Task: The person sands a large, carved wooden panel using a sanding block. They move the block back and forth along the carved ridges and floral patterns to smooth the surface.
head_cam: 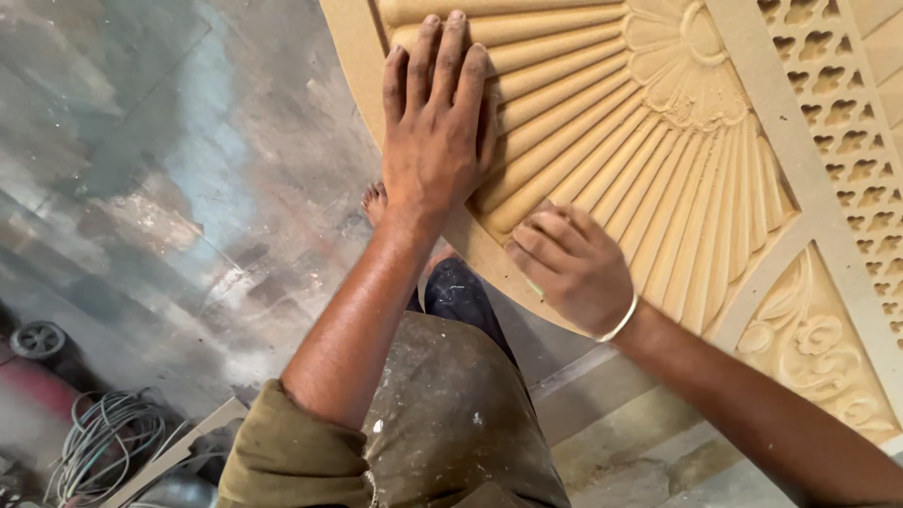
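A large carved wooden panel (752, 188), pale tan, is being leaned over by a person seen from above; it is filling the space above and to the right of both hands, and its curved rim is running just beneath them. Fluted ribs (602, 141) are fanning out from a carved flower rosette (687, 56) lying up and to the right of the hands; a pierced lattice (847, 113) and a scrolled leaf carving (818, 348) are being shown further right. The left hand (435, 132) is being pressed flat on the ribs, fingers spread and released, nothing being grasped. The right hand (569, 268), just below and right of it, is being curled against the rib ends near the rim; something thin, perhaps a sanding sheet, seems to be pinched under the fingers, though it cannot be told for certain. A white bangle (621, 320) is being worn at that wrist. Below the left hand, a bare foot (376, 202) is being shown on the dusty grey floor (188, 188), with coiled cables (103, 433) and a small wheel (38, 341) far down to the left. As a judgement: crisp rib edges could be rounded or chipped if the rubbing pressure is being applied unevenly, and the panel could slip towards the bare foot if the bracing hand is being lifted.
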